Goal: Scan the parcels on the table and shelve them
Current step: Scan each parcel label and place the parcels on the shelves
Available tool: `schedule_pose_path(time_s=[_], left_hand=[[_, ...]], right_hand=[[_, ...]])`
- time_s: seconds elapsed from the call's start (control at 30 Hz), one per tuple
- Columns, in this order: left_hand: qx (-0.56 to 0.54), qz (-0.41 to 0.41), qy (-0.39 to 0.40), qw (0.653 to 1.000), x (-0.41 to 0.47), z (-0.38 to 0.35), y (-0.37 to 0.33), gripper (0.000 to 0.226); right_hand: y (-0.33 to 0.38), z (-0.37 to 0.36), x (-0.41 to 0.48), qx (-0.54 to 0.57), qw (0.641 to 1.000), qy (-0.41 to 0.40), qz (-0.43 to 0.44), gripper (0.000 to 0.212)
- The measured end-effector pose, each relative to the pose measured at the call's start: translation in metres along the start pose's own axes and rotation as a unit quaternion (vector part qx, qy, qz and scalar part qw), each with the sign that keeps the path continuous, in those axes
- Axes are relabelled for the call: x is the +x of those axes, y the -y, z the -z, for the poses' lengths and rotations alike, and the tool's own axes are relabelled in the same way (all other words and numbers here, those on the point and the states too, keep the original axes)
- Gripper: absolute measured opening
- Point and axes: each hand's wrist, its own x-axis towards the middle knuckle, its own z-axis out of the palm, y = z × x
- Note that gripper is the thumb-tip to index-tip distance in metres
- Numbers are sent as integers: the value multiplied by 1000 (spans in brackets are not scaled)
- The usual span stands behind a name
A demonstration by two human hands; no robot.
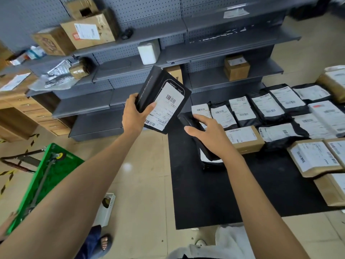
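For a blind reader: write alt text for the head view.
The left hand holds up a black box, label facing the camera; the right hand grips a black handheld scanner above a black table of labelled parcels, grey shelves behind.

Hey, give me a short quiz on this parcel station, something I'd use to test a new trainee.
1. What does the left hand hold? A: a black box with a shipping label. B: a brown carton. C: a silver pouch.
2. True or false: the right hand is empty.
3. Fill in: the green cart stands on the floor to the person's ____.
Key: 1 A. 2 False: it grips a black scanner over the table. 3 left.
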Motion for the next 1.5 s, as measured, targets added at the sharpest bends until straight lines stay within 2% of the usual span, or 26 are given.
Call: schedule_pose_path(time_s=[0.13, 0.3, 0.47, 0.57, 0.7, 0.8, 0.93, 1.1, 1.3, 1.4, 1.5], left_hand=[[-10, -12, 5, 1000, -9, 1, 1, 62], [-15, -19, 35, 999, -23, -15, 0, 60], [-37, -32, 100, 994, -45, -71, -20, 61], [-44, -56, 154, 985, -64, -110, -43, 67], [-34, -109, 224, 968, -93, -161, -89, 73], [-42, -167, 263, 949, -121, -197, -136, 70], [-45, -227, 302, 925, -171, -249, -212, 67], [-54, -296, 346, 889, -273, -319, -323, 72], [-92, -360, 432, 822, -437, -409, -449, 62], [-117, -357, 476, 795, -522, -447, -495, 67], [-133, -375, 524, 753, -588, -481, -533, 68]], right_hand=[[-4, -3, -11, 5, 1000, -3, -5, 78], [-20, 5, -29, -8, 998, -37, -40, 75], [-60, 35, -65, -12, 989, -96, -109, 68], [-84, 65, -90, -29, 977, -146, -152, 75], [-110, 108, -127, -37, 958, -212, -188, 70], [-128, 144, -164, -21, 946, -258, -195, 71], [-158, 201, -226, 13, 926, -324, -195, 61], [-200, 289, -332, 24, 890, -401, -215, 62], [-263, 408, -480, 30, 822, -503, -265, 57], [-290, 454, -543, 22, 785, -553, -279, 61], [-314, 489, -589, 48, 756, -581, -298, 59]])
